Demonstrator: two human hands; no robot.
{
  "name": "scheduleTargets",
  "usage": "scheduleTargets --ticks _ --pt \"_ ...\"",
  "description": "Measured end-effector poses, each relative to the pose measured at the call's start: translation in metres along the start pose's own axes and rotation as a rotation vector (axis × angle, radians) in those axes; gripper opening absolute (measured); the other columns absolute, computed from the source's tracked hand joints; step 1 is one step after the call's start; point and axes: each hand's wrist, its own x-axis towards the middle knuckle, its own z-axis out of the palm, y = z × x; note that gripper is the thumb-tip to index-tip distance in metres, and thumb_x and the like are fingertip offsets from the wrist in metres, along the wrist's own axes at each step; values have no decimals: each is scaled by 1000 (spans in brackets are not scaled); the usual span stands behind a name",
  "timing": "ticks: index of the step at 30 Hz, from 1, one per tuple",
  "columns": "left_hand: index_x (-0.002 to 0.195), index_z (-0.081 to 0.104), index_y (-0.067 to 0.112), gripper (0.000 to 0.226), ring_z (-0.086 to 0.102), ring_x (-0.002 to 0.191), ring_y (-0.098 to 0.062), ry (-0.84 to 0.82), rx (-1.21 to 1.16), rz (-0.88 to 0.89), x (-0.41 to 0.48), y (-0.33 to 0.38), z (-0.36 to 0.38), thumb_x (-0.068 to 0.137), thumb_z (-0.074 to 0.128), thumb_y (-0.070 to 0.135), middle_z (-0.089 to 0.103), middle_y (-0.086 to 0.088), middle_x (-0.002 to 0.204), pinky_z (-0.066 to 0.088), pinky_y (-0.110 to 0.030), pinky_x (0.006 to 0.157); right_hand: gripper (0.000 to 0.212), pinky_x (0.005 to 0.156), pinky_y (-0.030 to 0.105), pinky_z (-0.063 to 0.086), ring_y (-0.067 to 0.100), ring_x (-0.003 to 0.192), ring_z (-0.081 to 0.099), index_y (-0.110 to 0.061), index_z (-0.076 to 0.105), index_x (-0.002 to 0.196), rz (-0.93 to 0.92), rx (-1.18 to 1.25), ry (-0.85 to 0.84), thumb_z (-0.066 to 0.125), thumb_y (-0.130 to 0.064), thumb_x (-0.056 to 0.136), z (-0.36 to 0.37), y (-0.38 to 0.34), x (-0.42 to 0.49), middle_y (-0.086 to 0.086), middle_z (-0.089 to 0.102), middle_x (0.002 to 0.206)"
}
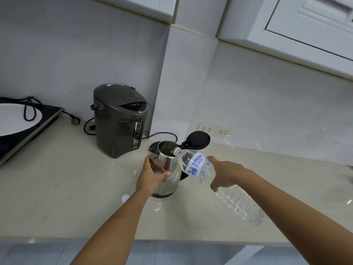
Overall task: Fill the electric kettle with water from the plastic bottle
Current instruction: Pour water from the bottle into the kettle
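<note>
With the lid (197,140) up and the cap (125,197) off, the right hand (224,174) gripped the tilted bottle (214,180) at the kettle (165,167) mouth, left hand (150,177) clasping the kettle mid-counter (66,188); pouring appeared underway, much water left.

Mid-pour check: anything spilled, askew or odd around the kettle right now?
No spill shows. The kettle stands upright with its lid flipped open, steadied by the left hand. The right hand tilts the bottle, mouth at the rim. A small white cap lies loose on the counter, probably the bottle's.
</note>
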Motion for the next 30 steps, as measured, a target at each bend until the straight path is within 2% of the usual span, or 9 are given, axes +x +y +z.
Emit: scheduleTargets --ticks 3,13,21,25,30 --pt "152 22 27 112 49 133 -24 1 6 -6 0 0 0 65 87 48 49 5 148 44 -43 107 101 65 31 42 24 80 59 -31 12 145 -3 -2 0 76 -37 66 -1 0 0 -2 56 85" --pt "153 21 26 112 48 135 -23 -11 -5 5 1 -1 -1 66 87 47 47 4 150 41 -46 110 102 69 32 44 26 83 58 -30 12 146 -2 -10 -16 77 -36 68 -4 0 -1 2 58 97" --pt "154 21 26 111 46 137 -21 -17 -18 13 1 -4 -1 66 87 45 46 4 151 40 -45 110 103 67 31 43 26 83 60 -30 11 146 -3 21 -14 76 -36 67 0 1 3 0 58 92" --pt "154 19 27 112 45 137 -22 -25 -9 8 0 -4 -2 66 87 46 45 5 151 41 -43 110 106 69 33 47 26 84 60 -33 8 146 -6 109 -2 77 -38 65 14 4 4 1 60 92" --pt "152 20 27 108 48 135 -22 -50 41 1 1 -1 -7 69 86 44 47 6 149 43 -43 108 108 74 37 54 24 84 63 -39 6 144 -25 346 46 77 -37 63 52 1 5 0 64 94"
